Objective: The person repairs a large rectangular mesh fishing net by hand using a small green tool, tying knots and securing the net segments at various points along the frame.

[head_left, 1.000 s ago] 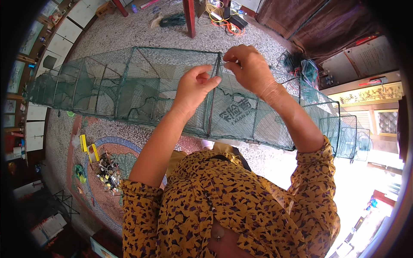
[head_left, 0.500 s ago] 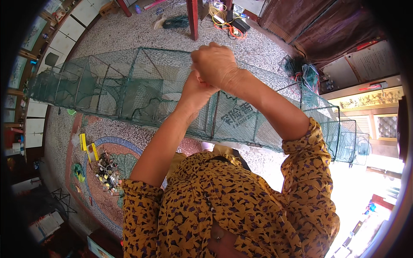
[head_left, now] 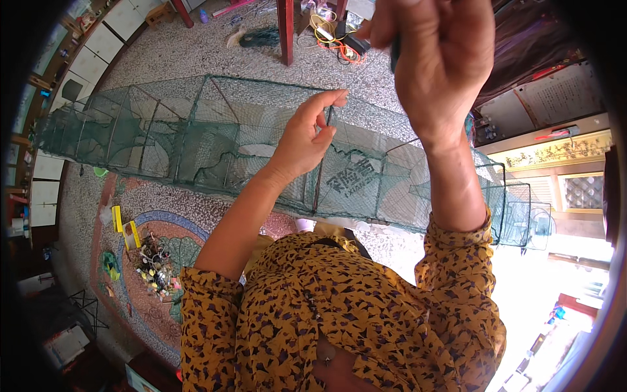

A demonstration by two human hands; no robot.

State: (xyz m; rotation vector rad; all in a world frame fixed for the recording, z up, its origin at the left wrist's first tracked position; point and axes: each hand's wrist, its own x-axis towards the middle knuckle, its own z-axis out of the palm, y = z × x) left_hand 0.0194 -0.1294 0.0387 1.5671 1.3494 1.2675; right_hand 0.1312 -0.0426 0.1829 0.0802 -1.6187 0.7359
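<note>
A long trap of green mesh, stretched over dark rectangular frames, spans the view in front of me from left to right. Dark printed marks lie on its near side. My left hand is at the upper edge of one frame near the middle, index finger extended and thumb apart from it; its other fingers are mostly hidden. Raised high on the right, my right hand has its fingers curled, partly cut off by the upper edge. A small dark piece shows beside its fingers, too little to name.
On the patterned floor at left lie a pile of small floats and cords and yellow boxes. A red post stands beyond the trap. Orange and yellow cables lie beside it. White cabinets line the left wall.
My hands were together above the trap and have come apart. The right has risen up and to the right; the left has stayed near the frame, its fingers now spread.
</note>
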